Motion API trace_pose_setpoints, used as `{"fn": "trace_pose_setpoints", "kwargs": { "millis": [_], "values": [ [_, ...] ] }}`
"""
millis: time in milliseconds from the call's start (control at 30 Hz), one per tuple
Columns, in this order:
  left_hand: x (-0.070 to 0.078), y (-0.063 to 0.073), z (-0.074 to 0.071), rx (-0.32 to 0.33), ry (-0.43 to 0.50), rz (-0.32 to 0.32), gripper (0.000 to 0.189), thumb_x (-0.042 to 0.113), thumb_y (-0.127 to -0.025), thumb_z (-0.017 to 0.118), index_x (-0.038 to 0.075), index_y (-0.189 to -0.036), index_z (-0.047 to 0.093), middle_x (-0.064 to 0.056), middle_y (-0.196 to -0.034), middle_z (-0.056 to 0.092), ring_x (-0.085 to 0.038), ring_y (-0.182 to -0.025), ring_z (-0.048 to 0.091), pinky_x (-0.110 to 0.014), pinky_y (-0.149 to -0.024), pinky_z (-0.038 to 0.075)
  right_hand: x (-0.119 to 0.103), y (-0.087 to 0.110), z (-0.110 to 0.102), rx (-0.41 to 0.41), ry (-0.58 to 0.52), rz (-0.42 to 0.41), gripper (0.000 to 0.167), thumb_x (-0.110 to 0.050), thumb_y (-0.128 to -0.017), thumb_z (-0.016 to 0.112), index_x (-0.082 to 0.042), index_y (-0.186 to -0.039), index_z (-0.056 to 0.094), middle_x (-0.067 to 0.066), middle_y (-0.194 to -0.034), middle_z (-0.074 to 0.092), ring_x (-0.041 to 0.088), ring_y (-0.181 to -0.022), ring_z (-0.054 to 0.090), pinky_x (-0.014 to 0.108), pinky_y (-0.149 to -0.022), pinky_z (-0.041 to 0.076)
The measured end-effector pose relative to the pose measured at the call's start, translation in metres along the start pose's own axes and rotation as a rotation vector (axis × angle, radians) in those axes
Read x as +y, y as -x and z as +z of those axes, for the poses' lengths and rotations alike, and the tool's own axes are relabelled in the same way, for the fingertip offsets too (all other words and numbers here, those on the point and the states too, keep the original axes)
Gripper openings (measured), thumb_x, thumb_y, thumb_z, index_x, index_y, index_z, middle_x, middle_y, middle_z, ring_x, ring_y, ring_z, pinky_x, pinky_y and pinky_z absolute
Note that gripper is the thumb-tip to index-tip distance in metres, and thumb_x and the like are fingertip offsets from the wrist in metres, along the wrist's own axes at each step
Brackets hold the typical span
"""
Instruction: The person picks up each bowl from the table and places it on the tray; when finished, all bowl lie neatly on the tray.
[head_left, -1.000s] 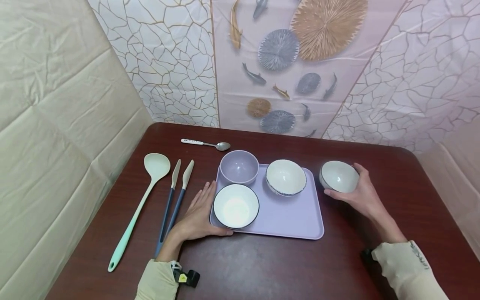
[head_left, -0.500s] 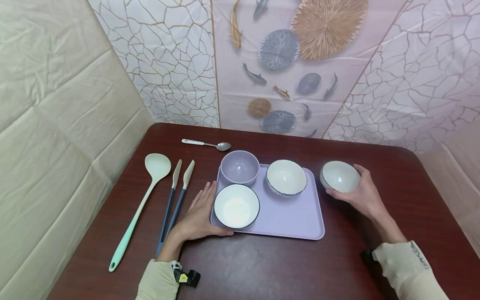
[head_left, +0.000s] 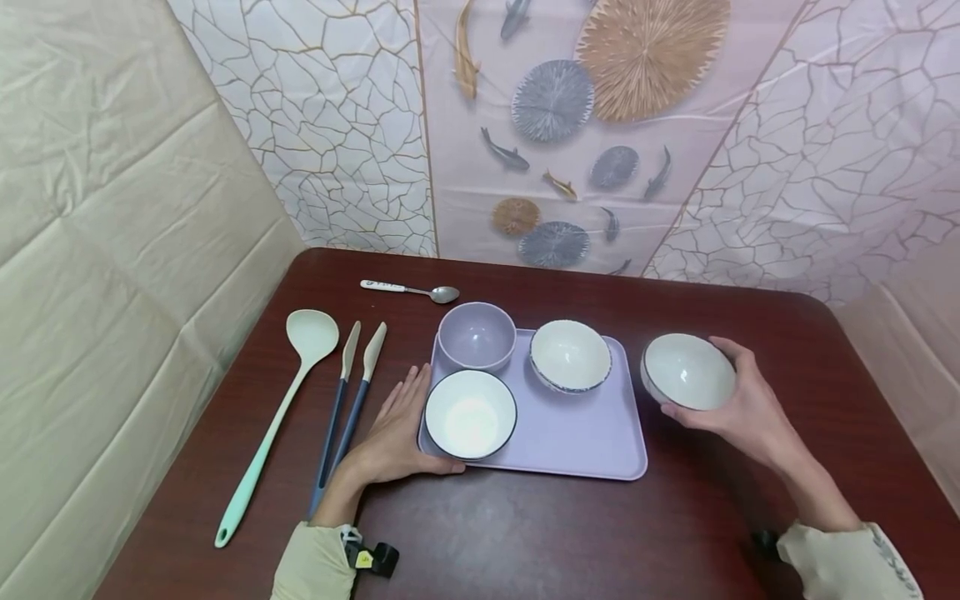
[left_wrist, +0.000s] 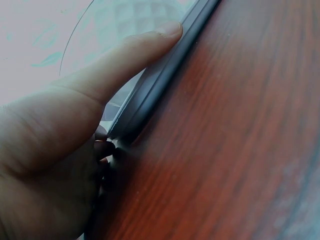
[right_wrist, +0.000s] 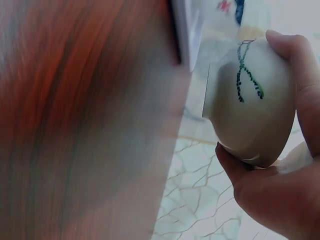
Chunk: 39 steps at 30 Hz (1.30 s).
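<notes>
My right hand (head_left: 757, 412) grips a small white bowl (head_left: 688, 372) between thumb and fingers at the right of the tray. In the right wrist view this bowl (right_wrist: 257, 107) has a green leafy pattern on its side and is off the table. My left hand (head_left: 397, 437) lies with straight fingers along the left edge of a lilac tray (head_left: 577, 437), its thumb (left_wrist: 145, 47) at the front edge. On the tray stand a dark-rimmed white bowl (head_left: 471, 414) close to that hand, a lilac bowl (head_left: 477, 336) behind it and a blue-edged white bowl (head_left: 571, 357).
Left of the tray lie two blue-handled knives (head_left: 352, 417) and a long pale-green ladle (head_left: 279, 417). A small teaspoon (head_left: 411, 289) with a white handle lies near the back edge of the dark wooden table (head_left: 540, 542). Patterned cloth walls (head_left: 360, 125) stand behind.
My right hand has raised the small white bowl and brought it slightly toward me and to the right. The left hand and the tray stay in place.
</notes>
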<state>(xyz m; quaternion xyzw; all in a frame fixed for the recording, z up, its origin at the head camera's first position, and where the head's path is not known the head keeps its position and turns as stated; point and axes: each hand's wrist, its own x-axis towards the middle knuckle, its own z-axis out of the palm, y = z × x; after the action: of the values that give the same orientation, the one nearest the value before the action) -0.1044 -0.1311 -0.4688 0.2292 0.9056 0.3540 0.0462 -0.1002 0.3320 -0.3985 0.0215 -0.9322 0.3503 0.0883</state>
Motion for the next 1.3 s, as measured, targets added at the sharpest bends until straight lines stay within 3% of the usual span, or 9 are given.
{"fn": "trace_pose_setpoints", "kwargs": {
  "millis": [67,167,433,667,967,1300],
  "values": [
    [0.0,0.0,0.0,-0.002,-0.003,-0.003,0.14,0.062,-0.059,0.087,0.001,-0.156,0.005,-0.016,-0.162,0.009,-0.029,-0.149,0.001,-0.047,-0.118,0.006,-0.007,0.007,0.001,-0.01,-0.026,-0.026,0.114,-0.029,-0.062,0.095,-0.005,-0.149,0.026,0.021,-0.136,0.042,0.038,-0.111,0.048,0.011,-0.076,0.038],
    [0.0,0.0,0.0,-0.006,-0.005,-0.005,0.141,0.063,-0.059,0.086,0.001,-0.156,0.005,-0.016,-0.162,0.008,-0.029,-0.149,0.001,-0.047,-0.118,0.005,-0.016,0.017,0.007,-0.026,-0.068,-0.061,0.113,-0.024,-0.059,0.097,-0.007,-0.147,0.028,0.019,-0.135,0.043,0.034,-0.11,0.05,0.006,-0.078,0.037],
    [-0.001,0.0,0.0,-0.006,-0.013,-0.008,0.142,0.065,-0.059,0.085,0.002,-0.156,0.004,-0.016,-0.162,0.007,-0.028,-0.149,0.001,-0.046,-0.118,0.005,-0.032,0.036,0.028,-0.07,-0.13,-0.165,0.118,-0.019,-0.051,0.099,-0.011,-0.148,0.032,0.014,-0.133,0.049,0.026,-0.106,0.052,0.008,-0.084,0.039],
    [-0.003,-0.001,0.002,-0.006,-0.011,-0.002,0.142,0.067,-0.059,0.084,0.003,-0.157,0.003,-0.016,-0.162,0.007,-0.028,-0.149,0.001,-0.046,-0.118,0.005,-0.043,0.045,0.047,-0.154,-0.177,-0.185,0.12,-0.026,-0.049,0.1,-0.015,-0.147,0.031,0.005,-0.135,0.047,0.019,-0.109,0.053,0.012,-0.087,0.041],
    [-0.004,0.0,0.002,-0.009,-0.02,-0.005,0.141,0.066,-0.06,0.084,0.003,-0.156,0.003,-0.015,-0.162,0.007,-0.027,-0.149,0.0,-0.044,-0.118,0.004,-0.056,0.048,0.066,-0.245,-0.214,-0.218,0.12,-0.036,-0.049,0.099,-0.017,-0.146,0.031,-0.001,-0.136,0.047,0.015,-0.113,0.052,0.021,-0.09,0.044],
    [-0.003,0.0,0.002,0.007,-0.016,0.006,0.141,0.064,-0.058,0.086,0.001,-0.156,0.006,-0.016,-0.162,0.009,-0.029,-0.149,0.002,-0.047,-0.118,0.006,-0.067,0.048,0.079,-0.258,-0.204,-0.267,0.12,-0.039,-0.049,0.099,-0.016,-0.146,0.031,0.0,-0.136,0.047,0.014,-0.116,0.05,0.02,-0.094,0.041]
  ]
}}
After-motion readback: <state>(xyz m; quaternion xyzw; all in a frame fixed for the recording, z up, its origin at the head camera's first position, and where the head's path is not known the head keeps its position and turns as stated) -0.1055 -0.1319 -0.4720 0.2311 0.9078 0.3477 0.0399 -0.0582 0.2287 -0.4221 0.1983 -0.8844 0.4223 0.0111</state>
